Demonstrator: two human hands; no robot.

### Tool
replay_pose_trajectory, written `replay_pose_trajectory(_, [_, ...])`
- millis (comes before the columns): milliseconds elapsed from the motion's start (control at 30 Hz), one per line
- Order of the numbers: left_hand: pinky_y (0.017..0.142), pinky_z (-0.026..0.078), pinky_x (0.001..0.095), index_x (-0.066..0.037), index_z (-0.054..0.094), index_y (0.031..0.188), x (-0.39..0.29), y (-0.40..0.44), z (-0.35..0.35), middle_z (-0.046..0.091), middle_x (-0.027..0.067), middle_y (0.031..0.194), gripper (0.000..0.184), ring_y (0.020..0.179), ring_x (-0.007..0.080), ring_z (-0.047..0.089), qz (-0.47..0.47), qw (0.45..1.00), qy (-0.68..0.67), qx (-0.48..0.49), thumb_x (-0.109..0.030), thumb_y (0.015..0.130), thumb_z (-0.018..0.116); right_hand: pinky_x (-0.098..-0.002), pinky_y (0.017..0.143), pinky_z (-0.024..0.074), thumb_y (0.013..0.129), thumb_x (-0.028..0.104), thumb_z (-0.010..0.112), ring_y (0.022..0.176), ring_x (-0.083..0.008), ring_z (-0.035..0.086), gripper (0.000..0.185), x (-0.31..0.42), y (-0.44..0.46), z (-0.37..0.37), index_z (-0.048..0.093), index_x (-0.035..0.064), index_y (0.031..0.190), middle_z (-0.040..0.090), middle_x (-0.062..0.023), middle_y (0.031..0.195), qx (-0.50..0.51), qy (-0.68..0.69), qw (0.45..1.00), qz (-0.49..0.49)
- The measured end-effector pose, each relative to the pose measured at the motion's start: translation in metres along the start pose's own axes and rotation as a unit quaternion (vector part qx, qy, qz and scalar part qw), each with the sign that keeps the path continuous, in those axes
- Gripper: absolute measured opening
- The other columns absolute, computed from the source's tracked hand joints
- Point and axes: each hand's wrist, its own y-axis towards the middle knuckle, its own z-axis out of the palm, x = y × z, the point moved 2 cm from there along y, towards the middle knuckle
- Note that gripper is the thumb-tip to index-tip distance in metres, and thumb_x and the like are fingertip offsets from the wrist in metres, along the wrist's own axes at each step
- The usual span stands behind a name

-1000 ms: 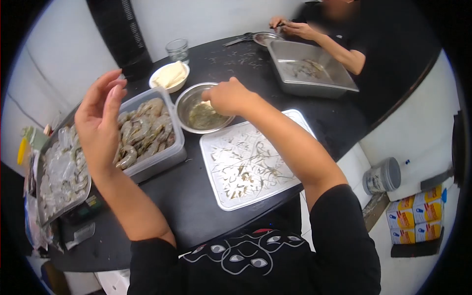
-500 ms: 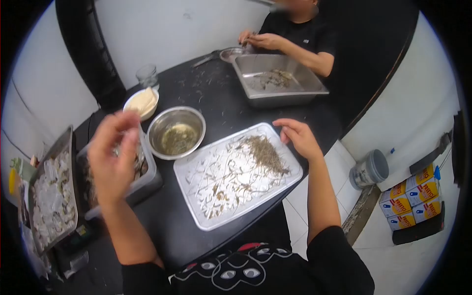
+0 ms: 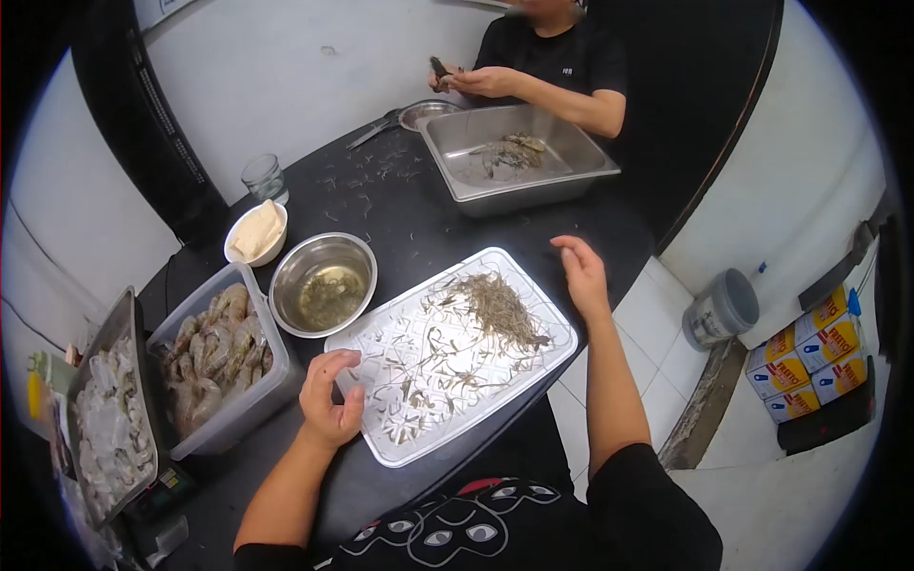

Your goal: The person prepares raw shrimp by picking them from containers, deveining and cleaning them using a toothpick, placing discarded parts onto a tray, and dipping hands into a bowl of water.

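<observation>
My left hand (image 3: 333, 395), fingers curled apart and holding nothing, is at the left edge of a white tray (image 3: 386, 455). Thin shrimp scraps (image 3: 500, 309) are heaped at the tray's far right, with more strewn across it. Beyond the tray's right edge is my right hand (image 3: 583, 271), its fingers loosely bent and empty. A steel bowl (image 3: 324, 285) with murky liquid and scraps stands just behind the tray's left corner. To its left, a clear plastic tub (image 3: 278, 373) holds whole shrimp (image 3: 217, 347).
A metal tray of shrimp and ice (image 3: 112, 419) lies far left. Behind are a white bowl with a folded cloth (image 3: 257, 234), a glass (image 3: 265, 178) and scissors (image 3: 374, 130). Opposite, a co-worker (image 3: 557, 67) handles something over a deep steel pan (image 3: 533, 186).
My left hand has moved from over the tub down to the tray's left edge. My right hand has gone from the steel bowl to the tray's right side. The view has shifted.
</observation>
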Motion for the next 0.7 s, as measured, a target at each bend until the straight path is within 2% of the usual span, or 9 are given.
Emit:
replay_pose_trajectory(100, [0.079,0.048,0.0355,0.002,0.056,0.109,0.001,-0.002,0.001,0.063,0.0176,0.098,0.032,0.087,0.0296,0.061,-0.001,1.0,-0.002,-0.001,-0.012,0.081,0.063,-0.0317,0.073,0.049,0.081,0.013,0.064,0.076,-0.0211,0.063,0.021,0.012,0.04,0.003,0.066,0.0042,0.1,0.068,-0.0104,0.085,0.116,-0.215,0.968,0.063])
replay_pose_trajectory(133, [0.079,0.048,0.0353,0.002,0.056,0.109,0.0,-0.001,0.001,0.063,0.0175,0.098,0.032,0.086,0.0294,0.061,0.0,1.0,-0.001,0.003,-0.011,0.08,0.063,-0.0339,0.072,0.0495,0.075,0.017,0.071,0.078,-0.0258,0.065,0.028,-0.003,0.057,0.008,0.066,0.0058,0.101,0.068,-0.0154,0.088,0.115,-0.205,0.97,0.056])
replay_pose_trajectory(167, [0.079,0.048,0.0351,0.002,0.056,0.109,-0.001,-0.001,0.001,0.063,0.0173,0.098,0.032,0.086,0.0292,0.06,0.001,1.0,-0.001,0.007,-0.01,0.08,0.063,-0.0371,0.075,0.05,0.075,0.02,0.072,0.084,-0.0288,0.066,0.026,-0.013,0.072,0.013,0.068,0.0076,0.097,0.069,-0.0142,0.092,0.116,-0.25,0.96,0.053])
replay_pose_trajectory(267, [0.078,0.048,0.0354,0.002,0.056,0.108,-0.001,0.0,0.001,0.063,0.0167,0.097,0.031,0.084,0.0288,0.06,0.014,1.0,0.008,0.011,-0.006,0.079,0.063,-0.0398,0.077,0.0503,0.073,0.021,0.073,0.088,-0.0301,0.066,0.022,-0.017,0.095,0.03,0.069,0.01,0.092,0.069,-0.0132,0.092,0.11,-0.353,0.922,0.119])
replay_pose_trajectory(367, [0.075,0.047,0.0356,0.002,0.057,0.107,-0.001,-0.002,0.001,0.063,0.0162,0.096,0.031,0.081,0.0281,0.06,0.026,1.0,0.009,0.005,-0.005,0.077,0.063,-0.041,0.078,0.0504,0.073,0.022,0.073,0.09,-0.0304,0.066,0.02,-0.013,0.097,0.039,0.069,0.0123,0.09,0.069,-0.0126,0.092,0.12,-0.389,0.899,0.16])
replay_pose_trajectory(467, [0.074,0.047,0.0356,0.001,0.057,0.106,-0.001,-0.002,0.001,0.063,0.0158,0.095,0.032,0.08,0.0275,0.06,0.029,1.0,-0.002,0.0,-0.003,0.075,0.064,-0.0411,0.079,0.0509,0.076,0.021,0.07,0.09,-0.0305,0.067,0.017,-0.033,0.102,0.04,0.07,0.0149,0.093,0.07,-0.0118,0.095,0.143,-0.363,0.904,0.177])
replay_pose_trajectory(567, [0.074,0.046,0.0355,0.001,0.057,0.106,0.0,0.0,0.002,0.063,0.0159,0.095,0.034,0.08,0.0276,0.06,0.029,0.999,-0.021,0.002,-0.001,0.073,0.065,-0.0426,0.079,0.0512,0.079,0.02,0.066,0.089,-0.0307,0.067,0.013,-0.021,0.098,0.048,0.071,0.0145,0.09,0.07,-0.0117,0.094,0.126,-0.413,0.891,0.139])
replay_pose_trajectory(700, [0.074,0.046,0.0358,0.001,0.057,0.108,-0.001,0.001,0.004,0.063,0.0163,0.096,0.037,0.08,0.0283,0.06,0.035,0.999,-0.014,0.011,0.002,0.071,0.065,-0.0428,0.077,0.0498,0.081,0.021,0.063,0.087,-0.0339,0.066,0.02,-0.034,0.097,0.058,0.069,0.0044,0.091,0.067,-0.0197,0.09,0.149,-0.507,0.845,0.079])
